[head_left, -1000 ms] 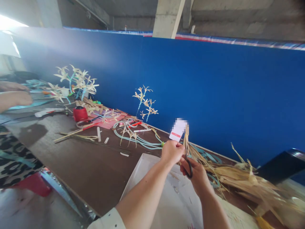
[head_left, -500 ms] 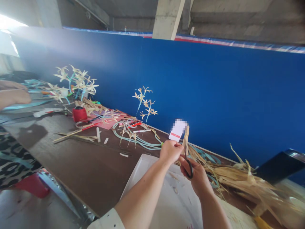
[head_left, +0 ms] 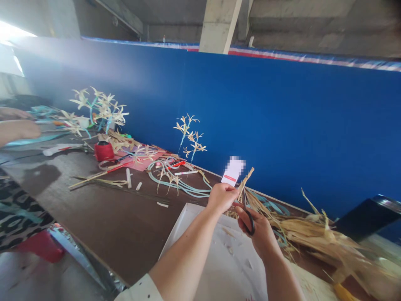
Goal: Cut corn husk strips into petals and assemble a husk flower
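My left hand [head_left: 222, 197] is closed, its fingertips pinching a tan dried husk strip [head_left: 246, 179] that leans up to the right. Black-handled scissors [head_left: 249, 221] are in my right hand [head_left: 259, 228], fingers through the loops. Their blades lie close to the strip below my left fingertips; whether they touch it I cannot make out. Just behind my left hand stands a white card-like panel [head_left: 231, 173] with a red bar, partly blurred. Beneath both forearms sits a white shallow tray [head_left: 216, 251] with small scraps in it.
A heap of dried husks [head_left: 313, 232] spreads to the right, near a dark slanted object [head_left: 369, 217]. Light-blue cords [head_left: 191, 191], a red spool [head_left: 104, 151] and husk flowers [head_left: 106, 108] lie or stand leftward. Another person's hand [head_left: 19, 130] is at far left.
The husk strip has swung from nearly upright to a rightward lean. My left hand has shifted slightly left; my right hand with the scissors stays almost in place.
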`<state>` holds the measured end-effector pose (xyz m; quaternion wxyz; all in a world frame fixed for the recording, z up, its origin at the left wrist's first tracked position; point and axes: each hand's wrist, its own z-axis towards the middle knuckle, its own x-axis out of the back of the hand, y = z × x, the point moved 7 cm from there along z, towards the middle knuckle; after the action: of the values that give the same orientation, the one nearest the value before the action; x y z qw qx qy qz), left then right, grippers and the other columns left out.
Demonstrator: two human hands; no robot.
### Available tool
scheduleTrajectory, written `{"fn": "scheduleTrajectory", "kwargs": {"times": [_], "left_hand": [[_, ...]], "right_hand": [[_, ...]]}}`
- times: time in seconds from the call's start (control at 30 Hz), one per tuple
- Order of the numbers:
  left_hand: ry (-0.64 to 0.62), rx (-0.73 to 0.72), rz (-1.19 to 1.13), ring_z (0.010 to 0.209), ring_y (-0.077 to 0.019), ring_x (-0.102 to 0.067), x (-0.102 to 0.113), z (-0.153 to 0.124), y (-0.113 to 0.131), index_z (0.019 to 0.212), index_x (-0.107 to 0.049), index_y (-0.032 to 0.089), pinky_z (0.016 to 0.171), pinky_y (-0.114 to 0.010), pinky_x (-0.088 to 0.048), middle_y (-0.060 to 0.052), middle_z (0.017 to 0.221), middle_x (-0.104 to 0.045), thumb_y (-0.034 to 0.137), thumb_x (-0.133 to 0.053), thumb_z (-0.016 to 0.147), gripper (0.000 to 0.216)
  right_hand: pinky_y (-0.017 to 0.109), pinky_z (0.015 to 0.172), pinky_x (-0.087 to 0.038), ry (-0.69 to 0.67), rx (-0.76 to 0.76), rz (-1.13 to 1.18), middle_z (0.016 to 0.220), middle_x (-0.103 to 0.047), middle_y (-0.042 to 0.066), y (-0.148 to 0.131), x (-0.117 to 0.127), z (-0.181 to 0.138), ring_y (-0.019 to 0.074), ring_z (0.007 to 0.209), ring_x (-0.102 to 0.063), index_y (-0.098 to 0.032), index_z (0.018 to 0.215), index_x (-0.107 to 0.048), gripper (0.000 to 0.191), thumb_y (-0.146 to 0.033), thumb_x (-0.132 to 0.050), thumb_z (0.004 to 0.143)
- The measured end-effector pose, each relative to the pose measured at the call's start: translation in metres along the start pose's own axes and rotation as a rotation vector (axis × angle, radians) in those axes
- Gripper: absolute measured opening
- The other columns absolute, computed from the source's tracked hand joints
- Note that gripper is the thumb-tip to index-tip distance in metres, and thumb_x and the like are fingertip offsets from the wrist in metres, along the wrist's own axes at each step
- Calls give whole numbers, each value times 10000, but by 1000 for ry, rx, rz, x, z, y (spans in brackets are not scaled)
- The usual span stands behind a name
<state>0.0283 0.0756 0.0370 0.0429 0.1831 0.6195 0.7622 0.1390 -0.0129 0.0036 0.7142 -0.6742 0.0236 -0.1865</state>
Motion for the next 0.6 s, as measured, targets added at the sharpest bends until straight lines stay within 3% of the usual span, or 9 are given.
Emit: {"fn": "scheduleTrajectory", "kwargs": {"times": [0.6], "left_hand": [[17, 28, -53, 487, -83, -460, 12, 0, 4, 710, -676, 137, 478, -194, -323, -1, 559, -586, 398, -579, 704, 279]], "right_hand": [[224, 405, -246, -31, 18, -14, 485, -473, -21, 0, 2, 0, 90, 434, -361, -126, 1029, -644, 471, -499, -613, 743]]}}
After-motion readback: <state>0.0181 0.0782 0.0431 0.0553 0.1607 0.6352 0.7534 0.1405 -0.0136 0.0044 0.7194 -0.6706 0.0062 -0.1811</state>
